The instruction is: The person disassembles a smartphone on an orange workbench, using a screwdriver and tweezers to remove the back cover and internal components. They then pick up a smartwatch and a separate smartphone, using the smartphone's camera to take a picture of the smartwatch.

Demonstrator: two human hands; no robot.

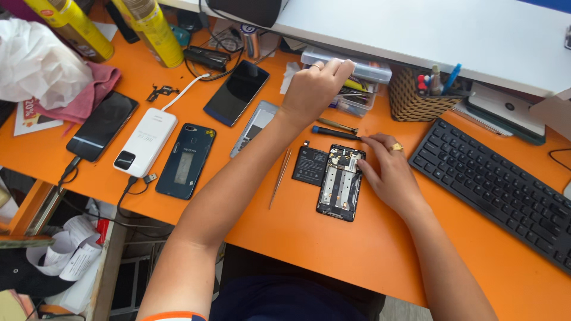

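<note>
An opened black phone [339, 184] lies back-off on the orange table [333, 249], its black battery [309, 166] beside it on the left. My right hand [388, 172] rests flat against the phone's right edge, fingertips touching its upper corner. My left hand [315, 86] reaches to the back, fingers curled on the clear plastic parts box [357, 74]; what it pinches is hidden. A blue-handled screwdriver [333, 133] and a thin second tool [336, 124] lie between the hands. Tweezers [279, 177] lie left of the battery.
A black keyboard [499, 190] fills the right. A wicker pen pot [416, 98] stands behind it. Left lie a grey back cover [254, 126], three phones [185, 160] [237, 92] [102, 125], a white power bank [146, 141], yellow spray cans [151, 27] and a pink cloth [83, 95].
</note>
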